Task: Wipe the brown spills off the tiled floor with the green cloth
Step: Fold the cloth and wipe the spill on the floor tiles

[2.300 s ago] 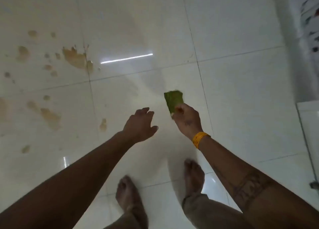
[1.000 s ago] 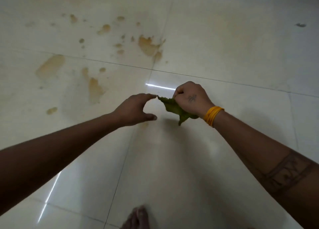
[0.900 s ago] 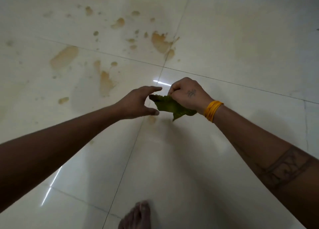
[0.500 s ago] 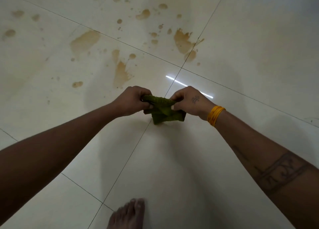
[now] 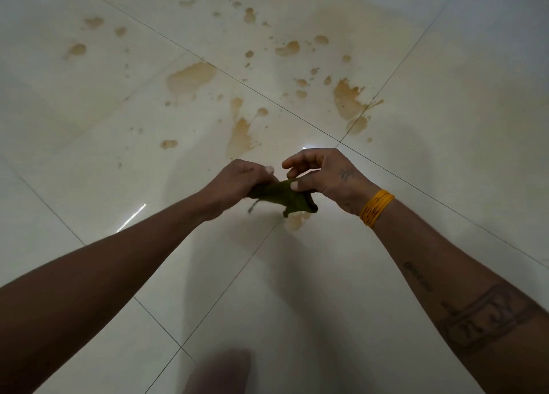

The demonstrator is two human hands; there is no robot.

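The floor (image 5: 445, 186) carries many brown spills (image 5: 349, 102), unwiped. The cloth (image 5: 282, 196) hangs bunched above it, gripped by the left hand (image 5: 237, 183) and pinched under the right hand (image 5: 329, 180), whose other fingers spread loose. Wiping with it wadded risks smearing.

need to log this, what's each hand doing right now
Left hand: grips the green cloth.
Right hand: thumb pinches the same cloth, other fingers loose.

Dim, glare streak on tiles (image 5: 130, 221), blurred foreground
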